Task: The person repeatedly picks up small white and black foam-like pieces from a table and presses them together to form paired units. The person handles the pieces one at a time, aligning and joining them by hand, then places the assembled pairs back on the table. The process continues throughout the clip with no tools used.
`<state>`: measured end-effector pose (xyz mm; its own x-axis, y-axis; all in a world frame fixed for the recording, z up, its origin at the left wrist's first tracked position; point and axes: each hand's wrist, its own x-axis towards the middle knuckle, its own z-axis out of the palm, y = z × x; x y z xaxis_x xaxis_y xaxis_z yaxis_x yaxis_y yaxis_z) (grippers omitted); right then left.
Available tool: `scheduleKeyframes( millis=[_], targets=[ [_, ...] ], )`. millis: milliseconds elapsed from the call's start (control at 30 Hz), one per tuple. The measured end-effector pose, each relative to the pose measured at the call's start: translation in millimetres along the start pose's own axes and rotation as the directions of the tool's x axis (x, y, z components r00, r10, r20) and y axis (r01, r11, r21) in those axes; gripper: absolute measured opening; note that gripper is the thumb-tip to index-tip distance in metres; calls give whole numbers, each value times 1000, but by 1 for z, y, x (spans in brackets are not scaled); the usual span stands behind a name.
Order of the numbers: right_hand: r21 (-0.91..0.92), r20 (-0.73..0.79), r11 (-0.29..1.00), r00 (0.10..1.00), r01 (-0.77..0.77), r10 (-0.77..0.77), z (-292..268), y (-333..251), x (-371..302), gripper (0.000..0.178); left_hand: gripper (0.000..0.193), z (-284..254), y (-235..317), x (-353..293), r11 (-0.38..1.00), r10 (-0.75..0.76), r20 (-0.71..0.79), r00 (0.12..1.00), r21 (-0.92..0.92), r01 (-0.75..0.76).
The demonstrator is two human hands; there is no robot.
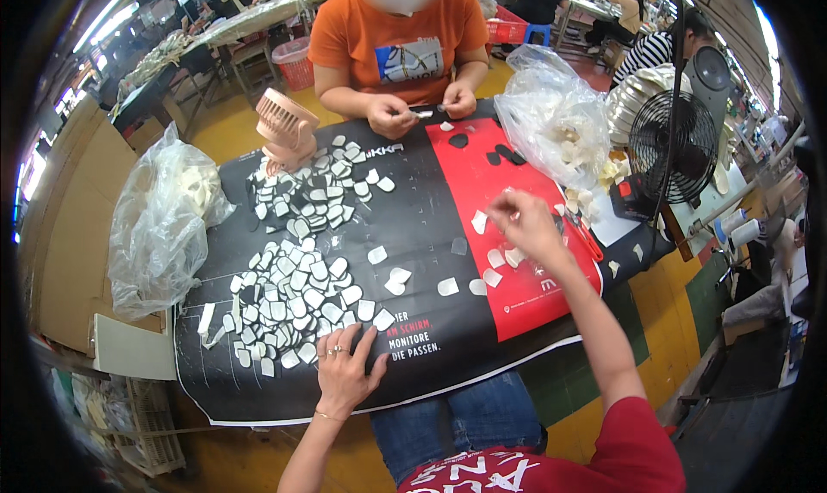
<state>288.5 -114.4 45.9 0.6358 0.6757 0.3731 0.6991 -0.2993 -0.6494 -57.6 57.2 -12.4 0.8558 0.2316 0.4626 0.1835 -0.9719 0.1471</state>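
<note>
My left hand (345, 371) rests palm down at the near edge of a pile of small white arch-shaped pieces (297, 282) with dark edges. Its fingers are spread and touch the closest pieces. Over the red part of the table cover, my right hand (527, 226) is raised with thumb and fingers curled together; whatever may be between them is too small to make out. A loose white piece (479, 222) shows just left of those fingertips. Several more pieces (448, 286) lie scattered between my hands. A second pile (319, 192) sits farther back.
Across the table, a person in an orange shirt (401, 49) handles small pieces. A pink fan (287, 130) stands at the far left, a black fan (674, 140) at the right. Clear plastic bags (164, 226) flank the table. Red-handled scissors (587, 239) lie right of my right hand.
</note>
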Motion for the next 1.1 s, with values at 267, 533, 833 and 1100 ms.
scheduleKeyframes(
  millis=[267,533,833,1100],
  targets=[
    [-584,175,812,977,6,118,7,114,116,48,43,7,1,-5,999,-38,-124,992,-9,37],
    [-710,335,653,942,263,-16,37,94,101,47,38,8,2,-5,998,-57,-126,990,-40,53],
    [-542,475,700,857,466,-202,41,54,95,31,38,6,2,-3,999,-32,-151,988,8,34],
    [-483,144,875,981,-44,129,11,63,107,59,37,9,2,-5,998,-61,-159,985,-41,55]
  ],
)
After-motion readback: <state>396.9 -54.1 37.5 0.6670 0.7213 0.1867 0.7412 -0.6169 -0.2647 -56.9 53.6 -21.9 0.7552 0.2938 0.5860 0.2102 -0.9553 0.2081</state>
